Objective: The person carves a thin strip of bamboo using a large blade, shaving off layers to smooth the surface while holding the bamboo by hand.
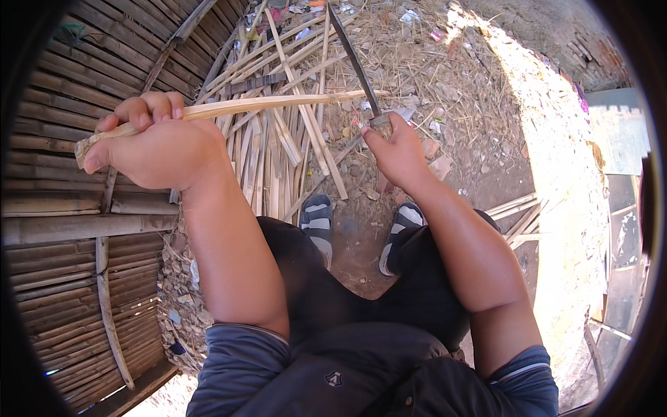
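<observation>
My left hand is closed round the thick end of a pale split bamboo strip, raised at the left near the slatted wall. From there the strip runs to the right, and its thin far end lies close to the blade of a long knife. The knife's short wooden handle is gripped in my right hand, and its dark blade points away from me. Whether strip and blade touch, I cannot tell. Beneath the strip a pile of split bamboo pieces lies on the ground.
A slatted bamboo wall rises close on the left. My sandalled feet stand on littered dirt. More strips lie at the right by a sunlit patch, and pale panels stand beyond it.
</observation>
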The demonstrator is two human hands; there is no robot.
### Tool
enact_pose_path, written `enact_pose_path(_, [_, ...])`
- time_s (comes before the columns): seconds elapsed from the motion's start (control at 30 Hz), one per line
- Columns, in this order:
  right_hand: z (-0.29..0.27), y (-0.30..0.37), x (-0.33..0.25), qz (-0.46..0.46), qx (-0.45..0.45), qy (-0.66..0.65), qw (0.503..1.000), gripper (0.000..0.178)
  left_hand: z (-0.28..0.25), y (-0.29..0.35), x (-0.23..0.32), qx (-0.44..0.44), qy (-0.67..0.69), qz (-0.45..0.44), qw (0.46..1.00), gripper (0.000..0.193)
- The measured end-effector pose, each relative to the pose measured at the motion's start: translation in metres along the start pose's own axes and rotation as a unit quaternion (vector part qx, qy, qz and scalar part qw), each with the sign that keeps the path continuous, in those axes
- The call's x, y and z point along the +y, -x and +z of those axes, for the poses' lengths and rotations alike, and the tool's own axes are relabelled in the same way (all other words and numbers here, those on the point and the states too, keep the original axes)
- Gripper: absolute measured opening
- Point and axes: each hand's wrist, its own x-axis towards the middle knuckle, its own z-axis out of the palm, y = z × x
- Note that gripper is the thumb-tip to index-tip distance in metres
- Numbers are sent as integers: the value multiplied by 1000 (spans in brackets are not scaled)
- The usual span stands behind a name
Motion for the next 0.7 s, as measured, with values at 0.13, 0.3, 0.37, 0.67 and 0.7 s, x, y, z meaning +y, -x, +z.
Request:
enact_pose_path(0.13, [1,-1,2,-21,27,-136,990,43,-14,-30,39,35,39,38,998,53])
enact_pose_path(0.3, [-31,-1,-30,48,11,-326,944,34,-84,-108,102,54,134,60,988,47])
enact_pose_path(0.37, [-40,-3,-35,32,32,-371,928,41,-109,-116,120,49,194,43,979,44])
enact_pose_path(0.67, [-46,-3,-45,-12,90,-497,863,40,-154,-94,131,114,213,-20,970,20])
enact_pose_path(0.7, [-48,-2,-46,-16,92,-507,857,39,-162,-94,128,94,233,-38,967,26])
